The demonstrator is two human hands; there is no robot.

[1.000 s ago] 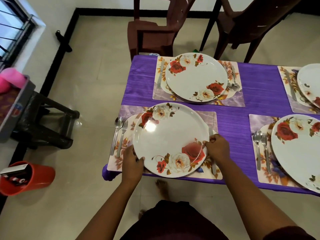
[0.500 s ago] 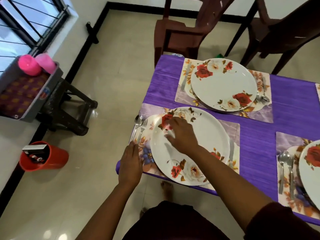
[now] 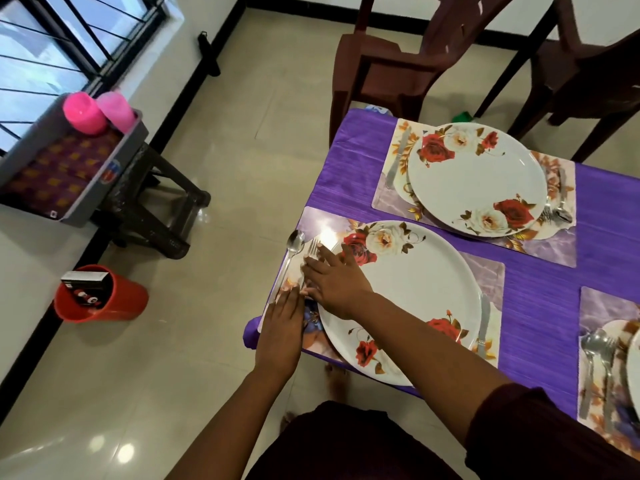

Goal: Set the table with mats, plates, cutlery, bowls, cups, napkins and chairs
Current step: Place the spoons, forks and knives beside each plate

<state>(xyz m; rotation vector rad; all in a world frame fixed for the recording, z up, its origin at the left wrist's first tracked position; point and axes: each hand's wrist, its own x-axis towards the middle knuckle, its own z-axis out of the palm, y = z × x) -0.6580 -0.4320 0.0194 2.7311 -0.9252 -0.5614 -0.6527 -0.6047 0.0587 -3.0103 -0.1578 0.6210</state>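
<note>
right hand lay flat, fingers straight, on the fork beside the near plate (spoon just left); left hand, fingers extended, rested on the mat edge.

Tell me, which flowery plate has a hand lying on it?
The near plate: the right hand reaches across its rim toward the fork. The far plate has nothing on it.
</note>
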